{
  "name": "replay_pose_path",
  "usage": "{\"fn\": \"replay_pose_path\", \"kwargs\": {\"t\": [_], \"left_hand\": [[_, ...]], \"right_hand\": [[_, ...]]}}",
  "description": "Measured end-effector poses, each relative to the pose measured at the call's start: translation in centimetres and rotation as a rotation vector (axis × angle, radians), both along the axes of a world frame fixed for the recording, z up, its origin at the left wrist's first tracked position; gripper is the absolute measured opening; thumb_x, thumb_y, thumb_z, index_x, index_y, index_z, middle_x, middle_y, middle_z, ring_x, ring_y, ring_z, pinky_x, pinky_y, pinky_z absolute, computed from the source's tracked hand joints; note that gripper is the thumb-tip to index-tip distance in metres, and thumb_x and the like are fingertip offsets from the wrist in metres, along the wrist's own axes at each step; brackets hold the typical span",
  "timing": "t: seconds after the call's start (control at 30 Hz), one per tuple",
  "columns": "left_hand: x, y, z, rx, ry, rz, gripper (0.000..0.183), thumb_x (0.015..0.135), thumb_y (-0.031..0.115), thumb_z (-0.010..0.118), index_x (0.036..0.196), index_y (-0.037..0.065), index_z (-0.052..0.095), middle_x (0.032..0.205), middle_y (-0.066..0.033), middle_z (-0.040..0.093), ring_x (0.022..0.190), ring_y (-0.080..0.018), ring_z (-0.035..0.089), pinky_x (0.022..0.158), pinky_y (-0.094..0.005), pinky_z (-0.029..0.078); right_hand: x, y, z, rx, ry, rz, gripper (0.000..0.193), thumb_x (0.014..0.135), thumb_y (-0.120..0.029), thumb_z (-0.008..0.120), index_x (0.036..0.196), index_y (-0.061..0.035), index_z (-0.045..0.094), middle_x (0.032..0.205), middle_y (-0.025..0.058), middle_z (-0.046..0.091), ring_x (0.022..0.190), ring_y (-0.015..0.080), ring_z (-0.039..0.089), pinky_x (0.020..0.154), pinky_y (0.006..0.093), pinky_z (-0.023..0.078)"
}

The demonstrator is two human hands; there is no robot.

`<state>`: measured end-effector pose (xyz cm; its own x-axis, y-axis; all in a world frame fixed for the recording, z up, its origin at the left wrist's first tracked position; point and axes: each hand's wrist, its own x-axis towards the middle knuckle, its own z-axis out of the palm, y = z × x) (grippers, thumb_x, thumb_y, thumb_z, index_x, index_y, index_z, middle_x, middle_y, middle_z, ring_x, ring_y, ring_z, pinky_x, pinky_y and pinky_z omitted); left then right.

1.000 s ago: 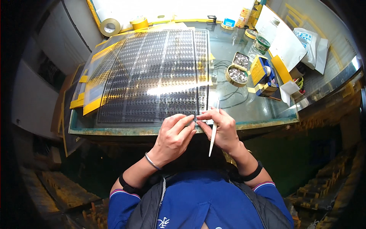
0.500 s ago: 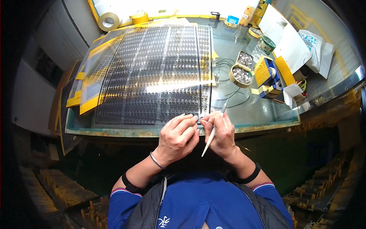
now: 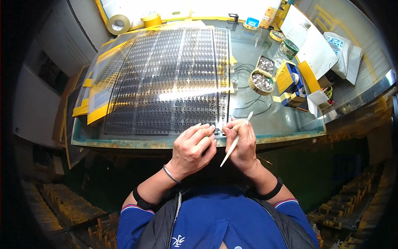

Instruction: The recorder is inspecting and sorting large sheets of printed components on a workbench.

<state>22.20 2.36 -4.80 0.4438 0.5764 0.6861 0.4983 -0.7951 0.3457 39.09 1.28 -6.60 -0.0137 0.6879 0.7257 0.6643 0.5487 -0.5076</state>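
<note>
At the near right corner of a clear sheet printed with rows of small dark shapes, my left hand rests with its fingers bent and drawn together. Whatever lies under its fingertips is too small to tell. Just right of it, my right hand is closed round a slim, pale, pen-like tool that tapers to a point at its lower end. The tool slants across the palm, its upper end above the knuckles. Thumb and forefinger of that hand are pressed together near the sheet's corner; anything between them is hidden.
The glass-topped table ends just in front of my hands. To the right stand round tins of small bits, a blue tape dispenser and a clear jar. Tape rolls lie at the back left. Thin black cables cross the glass.
My right hand has moved slightly right, away from my left fingertips, and the tool in it has turned a little. My left hand stays in place.
</note>
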Motion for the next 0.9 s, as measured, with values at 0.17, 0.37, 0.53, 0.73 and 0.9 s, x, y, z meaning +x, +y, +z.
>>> {"fn": "replay_pose_path", "kwargs": {"t": [0.17, 0.37, 0.53, 0.73, 0.9], "left_hand": [[-0.2, 0.0, 0.3, -0.016, -0.009, 0.007, 0.008, 0.074, 0.006, 0.07, 0.079, 0.004, 0.064, 0.095, -0.0097, 0.068, 0.092, -0.026, 0.065, 0.08, -0.0363, 0.052], [0.3, 0.9, 1.3, -0.169, 0.004, -0.027, 0.008, 0.075, 0.003, 0.07, 0.078, 0.004, 0.063, 0.085, -0.0076, 0.066, 0.08, -0.0249, 0.062, 0.071, -0.0353, 0.049], [1.3, 1.5, 2.2, -0.329, -0.017, -0.066, 0.009, 0.073, -0.002, 0.068, 0.076, 0.002, 0.061, 0.074, -0.0107, 0.061, 0.069, -0.0253, 0.062, 0.062, -0.0337, 0.049], [2.0, 1.7, 2.9, -0.552, -0.05, -0.024, 0.013, 0.071, -0.006, 0.07, 0.075, -0.002, 0.058, 0.069, -0.0112, 0.062, 0.061, -0.0168, 0.064, 0.058, -0.0281, 0.051], [1.5, 1.2, 2.4, -0.451, -0.035, 0.003, 0.013, 0.07, -0.005, 0.071, 0.076, -0.002, 0.06, 0.068, -0.0098, 0.061, 0.06, -0.0158, 0.062, 0.057, -0.0277, 0.049]], "right_hand": [[0.4, -0.1, 0.3, -0.121, 0.227, -0.046, 0.024, 0.076, 0.009, 0.065, 0.083, -0.0029, 0.045, 0.085, 0.0148, 0.057, 0.077, 0.0344, 0.057, 0.074, 0.0424, 0.047], [0.8, 0.1, 0.6, -0.059, 0.051, 0.115, 0.023, 0.077, 0.01, 0.061, 0.087, -0.0034, 0.045, 0.083, 0.0142, 0.057, 0.081, 0.0343, 0.06, 0.08, 0.0423, 0.051], [0.8, -0.3, 0.6, -0.149, 0.02, 0.099, 0.022, 0.075, 0.005, 0.06, 0.091, -0.0037, 0.046, 0.083, 0.0139, 0.054, 0.082, 0.0357, 0.058, 0.071, 0.0435, 0.049], [0.8, -0.3, -0.1, -0.198, 0.065, 0.117, 0.026, 0.074, 0.004, 0.057, 0.096, -0.0012, 0.045, 0.087, 0.0176, 0.051, 0.085, 0.0396, 0.056, 0.072, 0.0458, 0.049], [0.3, -0.2, -0.1, -0.092, 0.055, 0.072, 0.026, 0.08, -0.002, 0.066, 0.093, -0.0018, 0.044, 0.081, 0.0139, 0.054, 0.075, 0.0367, 0.059, 0.063, 0.0428, 0.049]]}}
